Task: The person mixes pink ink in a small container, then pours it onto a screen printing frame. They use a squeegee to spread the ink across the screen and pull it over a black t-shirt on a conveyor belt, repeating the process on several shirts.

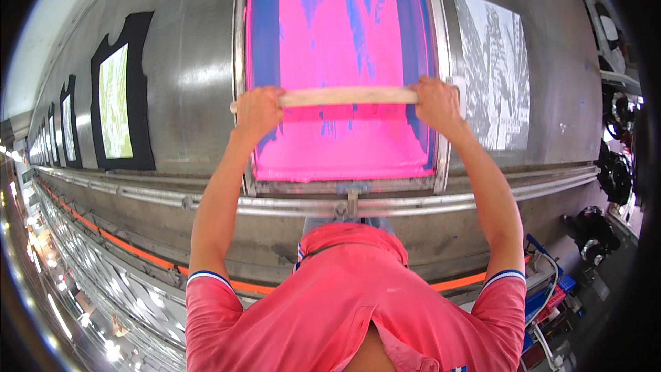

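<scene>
Squeegee with a pale wooden bar lies crosswise over a blue screen in the upper middle of the frame, just below the screen's centre. From where I stand, the risk is uneven pressure: should either end take more weight, the bar could skew and leave streaks in the pink ink, which shows blue gaps toward the top. Ink banked along the lower edge might also creep onto the metal rim if dragged too far. Both forearms reach up from the lower part of the frame, elbows bowed outward, wrists nearly level. The left hand and right hand have their fingers wrapped round opposite ends of the bar; their undersides I cannot see
</scene>
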A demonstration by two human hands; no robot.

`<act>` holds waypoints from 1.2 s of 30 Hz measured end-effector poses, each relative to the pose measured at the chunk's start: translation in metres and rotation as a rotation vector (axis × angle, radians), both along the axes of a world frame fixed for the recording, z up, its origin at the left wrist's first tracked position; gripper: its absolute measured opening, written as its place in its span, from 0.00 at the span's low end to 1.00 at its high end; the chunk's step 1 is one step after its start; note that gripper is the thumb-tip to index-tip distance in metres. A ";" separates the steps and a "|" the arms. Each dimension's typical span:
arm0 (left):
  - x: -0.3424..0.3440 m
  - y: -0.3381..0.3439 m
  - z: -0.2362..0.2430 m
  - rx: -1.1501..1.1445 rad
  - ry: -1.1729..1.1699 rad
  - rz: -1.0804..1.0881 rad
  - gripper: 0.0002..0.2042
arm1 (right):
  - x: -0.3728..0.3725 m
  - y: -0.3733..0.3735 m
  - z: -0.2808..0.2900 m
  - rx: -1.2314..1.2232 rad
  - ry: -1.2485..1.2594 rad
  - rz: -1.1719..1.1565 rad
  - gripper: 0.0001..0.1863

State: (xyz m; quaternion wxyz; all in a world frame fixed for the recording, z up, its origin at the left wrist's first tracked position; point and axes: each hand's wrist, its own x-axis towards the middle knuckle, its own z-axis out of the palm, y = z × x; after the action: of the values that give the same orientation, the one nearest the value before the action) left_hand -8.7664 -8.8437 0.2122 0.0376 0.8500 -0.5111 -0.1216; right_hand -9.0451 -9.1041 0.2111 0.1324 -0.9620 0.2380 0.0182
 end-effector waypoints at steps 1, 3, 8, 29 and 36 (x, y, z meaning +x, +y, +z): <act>0.022 -0.024 -0.001 0.010 -0.004 0.014 0.17 | 0.022 -0.024 -0.001 -0.016 0.029 0.000 0.16; 0.063 -0.075 0.001 0.037 -0.013 0.030 0.16 | 0.065 -0.075 -0.010 -0.074 0.058 0.011 0.18; 0.165 -0.186 -0.008 -0.026 -0.123 0.033 0.15 | 0.160 -0.198 -0.024 -0.209 0.032 -0.023 0.15; 0.138 -0.151 -0.018 -0.027 -0.155 0.001 0.17 | 0.136 -0.146 -0.017 -0.094 0.094 -0.031 0.21; 0.040 -0.046 -0.022 -0.140 -0.076 -0.007 0.22 | 0.037 -0.036 -0.010 -0.012 -0.011 -0.039 0.21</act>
State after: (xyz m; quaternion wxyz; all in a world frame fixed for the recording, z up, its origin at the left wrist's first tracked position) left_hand -8.7264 -8.8898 0.1906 0.0771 0.8476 -0.5223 -0.0536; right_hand -9.0083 -9.1404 0.2009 0.1280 -0.9581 0.2562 0.0090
